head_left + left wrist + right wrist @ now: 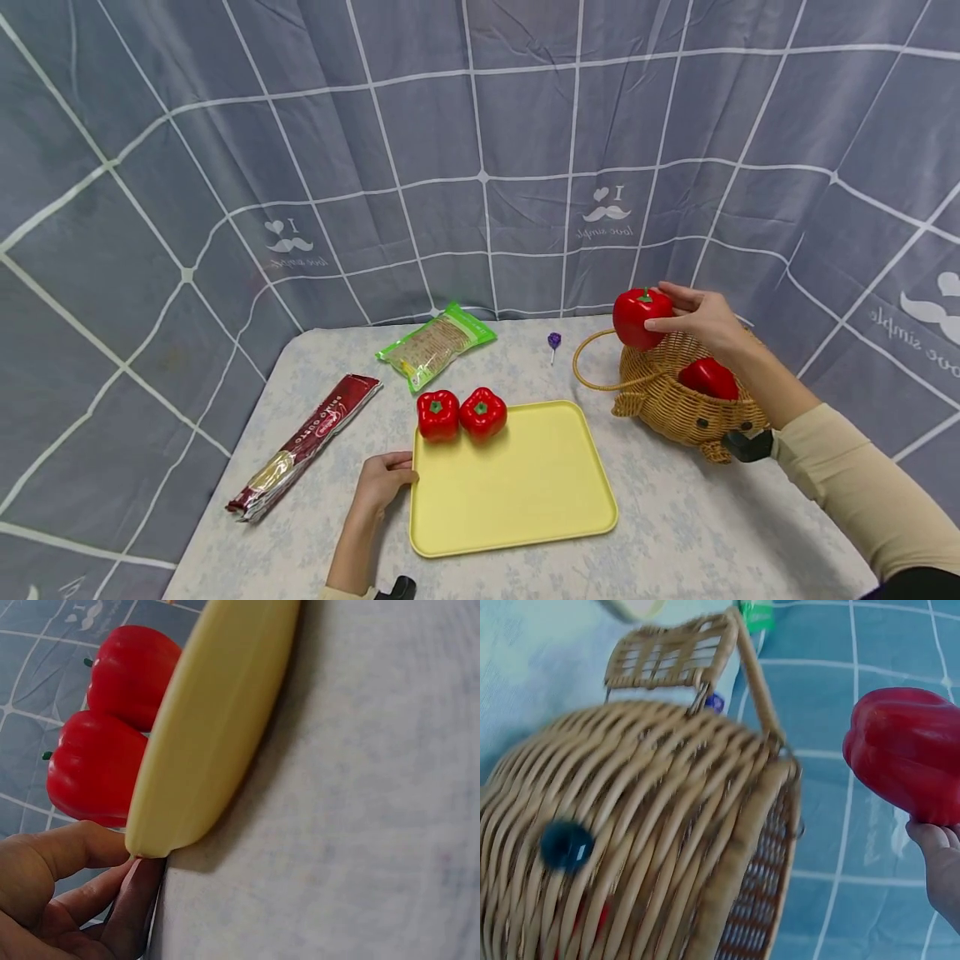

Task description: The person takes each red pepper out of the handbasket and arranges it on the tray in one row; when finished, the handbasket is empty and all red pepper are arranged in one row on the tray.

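My right hand grips a red bell pepper with a green stem, held up over the back left of a wicker basket. In the right wrist view that pepper is beyond the basket's rim. Another red pepper lies inside the basket. My left hand pinches the left edge of a yellow tray, thumb above and fingers below in the left wrist view. Two more red peppers, one left and one right, sit side by side in the tray's back left corner.
A long maroon foil packet lies on the left of the table. Behind the tray is a green-edged clear bag of brown grains. A purple lollipop lies left of the basket's looped handle. Grey checked cloth hangs around the table.
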`<state>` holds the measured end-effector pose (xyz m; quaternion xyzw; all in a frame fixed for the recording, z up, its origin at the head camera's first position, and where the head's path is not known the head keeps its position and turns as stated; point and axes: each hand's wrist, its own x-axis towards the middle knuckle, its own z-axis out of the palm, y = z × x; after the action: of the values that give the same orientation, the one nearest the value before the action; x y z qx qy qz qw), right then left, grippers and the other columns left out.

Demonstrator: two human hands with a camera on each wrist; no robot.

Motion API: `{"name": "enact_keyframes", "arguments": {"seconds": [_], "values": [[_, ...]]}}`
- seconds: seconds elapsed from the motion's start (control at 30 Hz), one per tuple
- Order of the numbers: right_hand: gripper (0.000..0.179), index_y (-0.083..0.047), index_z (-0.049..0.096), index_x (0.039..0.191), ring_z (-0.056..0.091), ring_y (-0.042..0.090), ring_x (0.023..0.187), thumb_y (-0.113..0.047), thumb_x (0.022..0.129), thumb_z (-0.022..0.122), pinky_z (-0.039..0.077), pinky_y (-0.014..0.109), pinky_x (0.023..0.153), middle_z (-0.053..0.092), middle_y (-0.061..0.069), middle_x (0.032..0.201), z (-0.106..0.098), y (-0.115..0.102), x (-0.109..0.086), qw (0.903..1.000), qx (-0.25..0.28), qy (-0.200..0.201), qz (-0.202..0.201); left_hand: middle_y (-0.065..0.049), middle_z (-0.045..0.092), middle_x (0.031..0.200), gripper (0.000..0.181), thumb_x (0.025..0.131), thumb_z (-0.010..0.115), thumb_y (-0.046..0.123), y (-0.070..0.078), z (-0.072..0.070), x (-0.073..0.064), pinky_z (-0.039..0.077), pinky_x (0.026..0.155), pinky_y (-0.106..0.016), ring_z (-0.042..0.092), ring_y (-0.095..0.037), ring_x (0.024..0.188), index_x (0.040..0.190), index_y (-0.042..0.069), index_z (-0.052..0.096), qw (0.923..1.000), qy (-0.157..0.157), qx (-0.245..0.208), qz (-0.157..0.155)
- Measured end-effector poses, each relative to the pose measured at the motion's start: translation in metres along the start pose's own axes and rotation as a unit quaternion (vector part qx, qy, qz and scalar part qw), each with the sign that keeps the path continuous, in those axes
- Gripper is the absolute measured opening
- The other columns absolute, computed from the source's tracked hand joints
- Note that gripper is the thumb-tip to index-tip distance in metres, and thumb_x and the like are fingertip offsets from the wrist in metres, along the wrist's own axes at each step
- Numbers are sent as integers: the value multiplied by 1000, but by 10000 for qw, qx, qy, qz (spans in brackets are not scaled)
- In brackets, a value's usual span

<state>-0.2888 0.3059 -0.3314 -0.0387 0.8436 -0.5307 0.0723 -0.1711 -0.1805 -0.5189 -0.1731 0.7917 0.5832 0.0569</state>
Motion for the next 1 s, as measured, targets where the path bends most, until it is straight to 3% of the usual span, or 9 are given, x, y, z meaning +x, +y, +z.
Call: {"name": "enact_keyframes", "arguments": {"seconds": [0.33, 0.47, 0.63, 0.8, 1.0], "values": [[87, -11, 30, 153, 59, -6, 105, -26, 82, 78, 53, 17, 87, 37, 14, 155, 33, -6, 7, 9976, 658, -172, -149, -16, 72, 93, 39, 76, 69, -5, 0, -1, -1, 55, 68, -25, 65, -12, 78, 114, -13, 64, 10000, -9, -2, -66], [87, -9, 31, 153, 60, 12, 121, -23, 82, 78, 52, 19, 90, 39, 14, 154, 47, -4, 10, 9966, 756, -233, -225, -17, 72, 95, 39, 76, 69, -5, 0, -2, -3, 56, 69, -26, 64, -12, 78, 114, -13, 64, 10000, -43, 5, -56], [87, -7, 31, 152, 46, 32, 135, -21, 81, 79, 52, 22, 91, 40, 16, 153, 70, 1, 12, 9942, 925, -316, -444, -16, 72, 94, 39, 77, 69, -5, -3, -3, -3, 56, 68, -25, 65, -12, 78, 114, -13, 64, 10000, -24, -24, -6], [87, -3, 32, 151, 46, 35, 134, -15, 79, 80, 53, 23, 90, 39, 19, 152, 100, 12, 11, 9908, 1136, -423, -602, -19, 72, 94, 39, 75, 69, -6, -6, -2, -3, 54, 67, -22, 66, -11, 78, 113, -14, 64, 9998, -46, -155, 136], [86, -4, 34, 151, 45, 35, 135, -11, 78, 80, 53, 25, 91, 38, 18, 153, 134, 31, 14, 9881, 1368, -612, -347, -19, 72, 95, 40, 75, 69, -5, -6, -3, -2, 55, 68, -23, 66, -11, 79, 114, -14, 63, 9998, -63, -170, 101]]}}
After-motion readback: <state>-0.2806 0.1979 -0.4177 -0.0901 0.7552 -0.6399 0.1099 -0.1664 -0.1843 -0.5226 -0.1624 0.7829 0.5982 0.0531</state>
